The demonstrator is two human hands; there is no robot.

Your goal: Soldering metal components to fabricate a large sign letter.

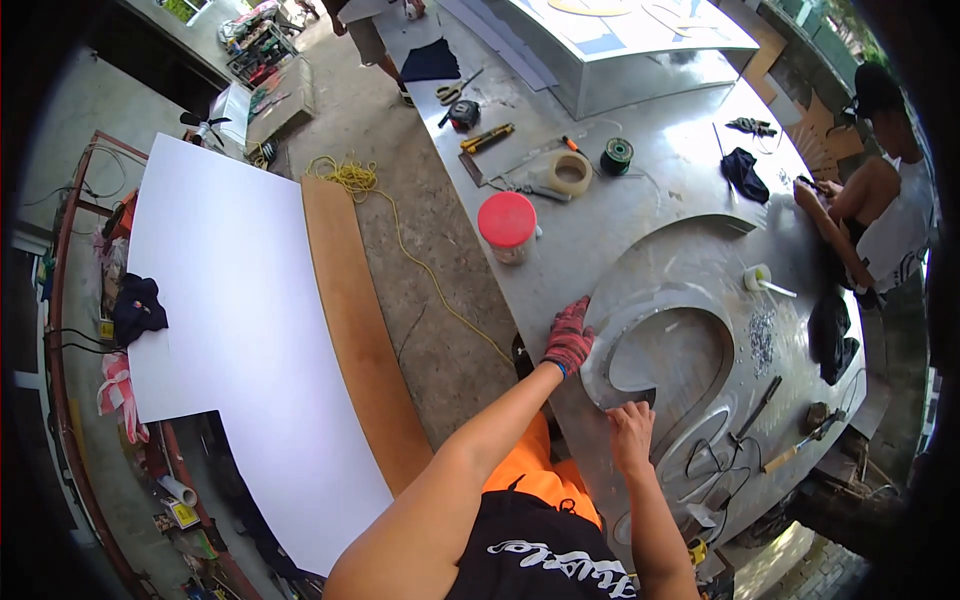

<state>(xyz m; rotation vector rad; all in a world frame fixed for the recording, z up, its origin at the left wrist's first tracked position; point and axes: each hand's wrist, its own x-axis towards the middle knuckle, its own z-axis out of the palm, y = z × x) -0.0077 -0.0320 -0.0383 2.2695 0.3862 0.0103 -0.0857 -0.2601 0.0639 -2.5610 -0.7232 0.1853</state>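
A curved sheet-metal shape (712, 312) with upright strip walls, like a large hollow character, lies on the metal worktable (560, 245). My left hand (570, 340), in a red and black glove, is closed against the shape's left outer edge. Bare, my right hand (631, 432) pinches the metal at the near side, by a dark pointed end of the strip; its fingertips partly hide what they grip. Small metal bits (762, 340) lie scattered right of the shape. A small white pot (757, 277) with a stick in it stands near its far right side.
A red-lidded jar (507, 228), tape roll (570, 174), solder spool (617, 156), utility knife (488, 137), tape measure (463, 115) and scissors (455, 88) lie beyond. A soldering iron (790, 452) is at right. Another person (895, 200) sits far right. Left are a white sheet (240, 300) and yellow cord (430, 275).
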